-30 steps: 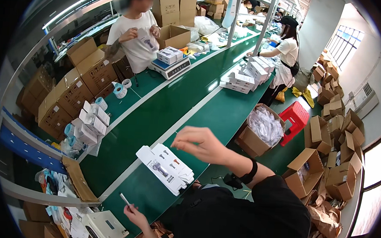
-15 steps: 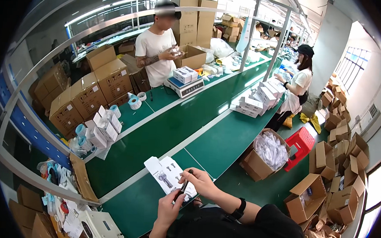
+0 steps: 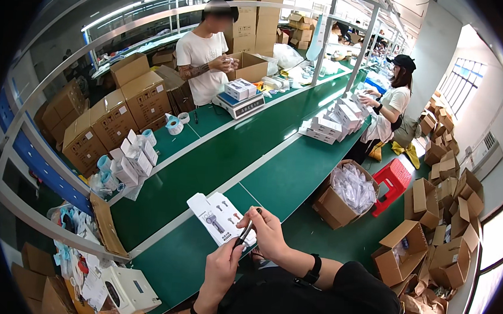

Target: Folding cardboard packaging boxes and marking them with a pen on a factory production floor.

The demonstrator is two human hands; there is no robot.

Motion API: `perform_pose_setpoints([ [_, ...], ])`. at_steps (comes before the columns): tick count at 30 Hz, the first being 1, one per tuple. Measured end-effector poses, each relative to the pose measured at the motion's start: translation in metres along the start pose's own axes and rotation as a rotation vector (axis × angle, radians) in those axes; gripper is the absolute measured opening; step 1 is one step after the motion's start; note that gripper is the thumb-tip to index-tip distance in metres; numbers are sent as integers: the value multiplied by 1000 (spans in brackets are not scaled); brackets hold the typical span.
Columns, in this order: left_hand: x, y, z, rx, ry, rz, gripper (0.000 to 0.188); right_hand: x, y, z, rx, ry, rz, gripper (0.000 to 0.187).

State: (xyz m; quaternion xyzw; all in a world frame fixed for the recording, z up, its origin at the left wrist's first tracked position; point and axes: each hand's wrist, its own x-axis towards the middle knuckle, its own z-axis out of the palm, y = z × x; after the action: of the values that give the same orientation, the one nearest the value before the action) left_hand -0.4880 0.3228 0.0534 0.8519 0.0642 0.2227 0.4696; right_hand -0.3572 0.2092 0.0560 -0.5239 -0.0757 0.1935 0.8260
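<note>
A slim black pen-like marker [image 3: 246,232] is held at a slant between my two hands, above the near edge of the green bench. My left hand [image 3: 222,267] is closed round its lower end. The fingers of my right hand [image 3: 269,237] pinch its upper end. Just beyond and under them lies a flat white printed carton [image 3: 204,207] with pictures of a dark handheld device and small attachments. My hands cover its right-hand part.
A green conveyor belt [image 3: 205,174] runs beyond my bench. White boxes [image 3: 331,126] are piled farther right. Across the belt, a person stands by a scale [image 3: 238,106]; another works at the right. A carton of clear bags [image 3: 346,190] and a red stool [image 3: 391,184] stand on the floor.
The view has shifted slightly. My hands stay on the marker, and more of the flat carton's printed pictures shows beside my right hand. The far-right person's hands have moved toward the piled boxes.
</note>
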Motion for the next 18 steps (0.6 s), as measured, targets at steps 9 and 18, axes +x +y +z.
perform_pose_setpoints([
  [9, -24, -20, -48, -153, 97, -229, 26, 26, -109, -67, -965, 48, -527, 16],
  [18, 18, 3, -19, -335, 75, -40, 30, -3, -68, -17, -1308, -654, -674, 19],
])
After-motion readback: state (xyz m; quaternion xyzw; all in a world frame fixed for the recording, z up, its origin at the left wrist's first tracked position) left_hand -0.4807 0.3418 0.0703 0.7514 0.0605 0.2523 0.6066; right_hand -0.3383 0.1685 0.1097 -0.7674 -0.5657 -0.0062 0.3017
